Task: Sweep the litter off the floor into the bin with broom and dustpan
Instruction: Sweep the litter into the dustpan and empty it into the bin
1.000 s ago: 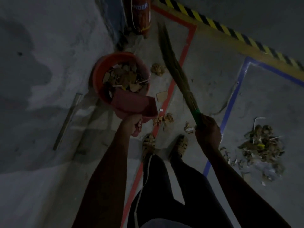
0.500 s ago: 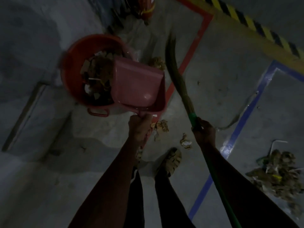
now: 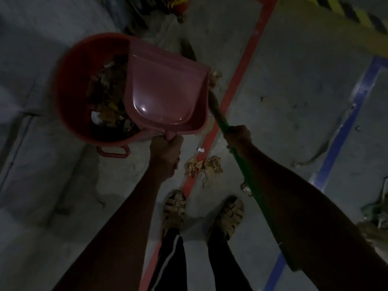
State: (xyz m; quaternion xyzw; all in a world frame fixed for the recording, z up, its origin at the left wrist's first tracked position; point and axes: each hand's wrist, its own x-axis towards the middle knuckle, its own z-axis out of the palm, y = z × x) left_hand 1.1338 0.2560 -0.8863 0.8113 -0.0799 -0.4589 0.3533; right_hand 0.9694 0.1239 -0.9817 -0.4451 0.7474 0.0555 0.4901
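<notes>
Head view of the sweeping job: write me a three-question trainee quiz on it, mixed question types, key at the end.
1. True or false: the pink dustpan still carries litter.
2. Multiple choice: the right hand grips A) the bin's handle, B) the broom, C) nothing.
3. Fill in: the nearest loose litter lies on the floor across the ____ floor line, ahead of the sandals.

Key
1. False. The pan, held by the left hand over the red bin, looks empty; the scraps sit in the bin.
2. B, at the green grip.
3. Red.
</notes>
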